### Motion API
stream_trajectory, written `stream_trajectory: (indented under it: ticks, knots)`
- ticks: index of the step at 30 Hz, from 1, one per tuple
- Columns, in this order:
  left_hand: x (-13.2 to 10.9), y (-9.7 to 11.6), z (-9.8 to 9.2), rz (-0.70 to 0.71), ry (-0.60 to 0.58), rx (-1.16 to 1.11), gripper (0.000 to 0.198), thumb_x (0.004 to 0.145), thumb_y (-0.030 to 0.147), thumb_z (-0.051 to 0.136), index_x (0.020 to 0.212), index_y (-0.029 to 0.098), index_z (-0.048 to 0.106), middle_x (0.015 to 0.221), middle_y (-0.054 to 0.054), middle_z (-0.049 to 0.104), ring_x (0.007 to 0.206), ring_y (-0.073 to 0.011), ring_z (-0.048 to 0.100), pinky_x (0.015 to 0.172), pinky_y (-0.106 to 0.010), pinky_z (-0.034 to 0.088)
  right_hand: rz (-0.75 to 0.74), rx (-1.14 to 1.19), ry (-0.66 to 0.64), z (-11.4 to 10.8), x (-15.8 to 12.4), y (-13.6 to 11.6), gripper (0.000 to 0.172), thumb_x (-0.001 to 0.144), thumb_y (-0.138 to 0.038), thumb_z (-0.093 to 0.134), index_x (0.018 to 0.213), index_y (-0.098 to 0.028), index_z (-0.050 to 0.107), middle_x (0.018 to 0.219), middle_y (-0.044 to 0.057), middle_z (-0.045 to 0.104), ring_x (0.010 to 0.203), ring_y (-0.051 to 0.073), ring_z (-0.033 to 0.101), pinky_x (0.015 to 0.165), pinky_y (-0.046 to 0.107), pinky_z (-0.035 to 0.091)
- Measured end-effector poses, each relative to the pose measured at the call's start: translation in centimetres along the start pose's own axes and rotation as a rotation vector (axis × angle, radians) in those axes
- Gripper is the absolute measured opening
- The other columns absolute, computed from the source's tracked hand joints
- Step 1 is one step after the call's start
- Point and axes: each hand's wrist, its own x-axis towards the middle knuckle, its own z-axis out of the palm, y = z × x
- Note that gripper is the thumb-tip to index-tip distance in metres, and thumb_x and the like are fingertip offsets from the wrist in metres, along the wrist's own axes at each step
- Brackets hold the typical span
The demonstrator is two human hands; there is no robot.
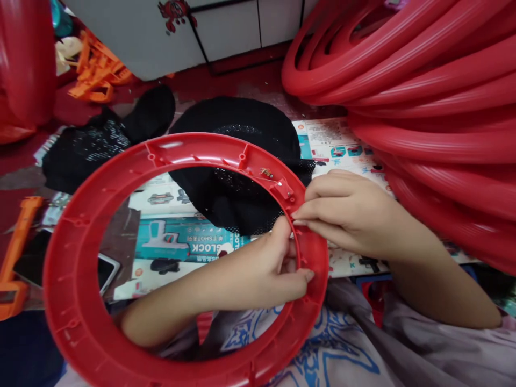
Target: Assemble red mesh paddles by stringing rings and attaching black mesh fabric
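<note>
A large red plastic ring [76, 279] lies tilted over my lap, its ribbed inner side up. My left hand [274, 269] reaches through the ring's opening and grips its right rim, thumb up against the inner edge. My right hand [346, 212] comes from outside the ring and pinches the same stretch of rim with fingertips pressed together. A small metal screw or clip [266, 173] sits on the rim just above my hands. Whether my fingers hold a small part too is hidden.
A tall stack of red rings [423, 91] fills the right side. Black mesh pieces [237, 161] lie on printed toy cartons [189, 244]. Orange plastic parts [94, 72] sit at the back left and an orange piece [14, 263] at the left edge. White cabinet behind.
</note>
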Motion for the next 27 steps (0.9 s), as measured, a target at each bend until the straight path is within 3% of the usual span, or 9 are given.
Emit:
stream_trajectory:
  ticks: [3,6,8,12,16,21,27]
  knots:
    - [0.4,0.1,0.4,0.029,-0.004,-0.182,0.044,0.084,0.029,0.063,0.118,0.022,0.037,0.096,-0.004,0.056,0.083,-0.0163,0.059,0.070,-0.029,0.052,0.004,-0.004,-0.013,-0.2,0.0,-0.2,0.024,0.093,-0.018,0.049,0.083,-0.015,0.071,0.082,0.005,0.067,0.074,0.014,0.058,0.068,0.029,0.044]
    - [0.9,0.1,1.0,0.108,0.066,-0.369,0.033,0.091,0.030,0.054,0.115,0.024,0.033,0.091,0.000,0.055,0.072,-0.0111,0.056,0.063,-0.024,0.048,0.001,0.012,-0.001,-0.4,0.0,-0.5,0.024,0.092,-0.017,0.050,0.081,-0.015,0.071,0.082,0.006,0.067,0.073,0.015,0.059,0.067,0.029,0.046]
    - [1.1,-0.2,1.2,0.119,0.109,-0.376,0.027,0.094,0.028,0.048,0.114,0.025,0.031,0.085,0.002,0.054,0.064,-0.0089,0.052,0.057,-0.020,0.045,0.020,0.025,0.020,-0.3,0.0,-0.6,0.021,0.091,-0.017,0.053,0.081,-0.014,0.071,0.081,0.005,0.067,0.071,0.014,0.060,0.065,0.028,0.047]
    - [0.9,-0.6,0.7,0.121,0.182,-0.175,0.027,0.092,0.022,0.048,0.115,0.024,0.033,0.092,0.001,0.053,0.073,-0.0109,0.053,0.063,-0.022,0.047,0.096,0.038,0.131,-0.2,-0.1,-0.7,0.015,0.090,-0.021,0.059,0.082,-0.016,0.071,0.080,0.003,0.065,0.069,0.011,0.059,0.063,0.024,0.046]
    - [0.4,-0.3,0.0,0.087,0.215,0.079,0.035,0.087,0.018,0.051,0.117,0.023,0.034,0.107,-0.002,0.053,0.095,-0.0163,0.055,0.081,-0.030,0.049,0.063,0.080,0.129,-0.1,-0.1,-0.9,0.018,0.093,-0.018,0.052,0.087,-0.017,0.070,0.085,0.002,0.065,0.076,0.010,0.059,0.069,0.024,0.048]
    - [0.1,0.0,0.1,-0.019,0.094,0.247,0.036,0.085,0.024,0.050,0.115,0.020,0.031,0.097,-0.003,0.051,0.086,-0.0195,0.056,0.071,-0.035,0.051,0.079,0.052,0.102,-0.1,0.2,-1.0,0.022,0.094,-0.014,0.046,0.090,-0.017,0.068,0.090,0.002,0.063,0.080,0.010,0.058,0.073,0.024,0.048]
    - [0.1,0.4,0.3,-0.058,0.006,0.285,0.037,0.086,0.030,0.048,0.116,0.018,0.029,0.102,-0.009,0.054,0.096,-0.0262,0.057,0.076,-0.041,0.052,0.022,0.001,0.079,0.2,0.4,-0.6,0.024,0.094,-0.016,0.044,0.083,-0.016,0.066,0.088,0.004,0.064,0.079,0.013,0.056,0.073,0.027,0.046]
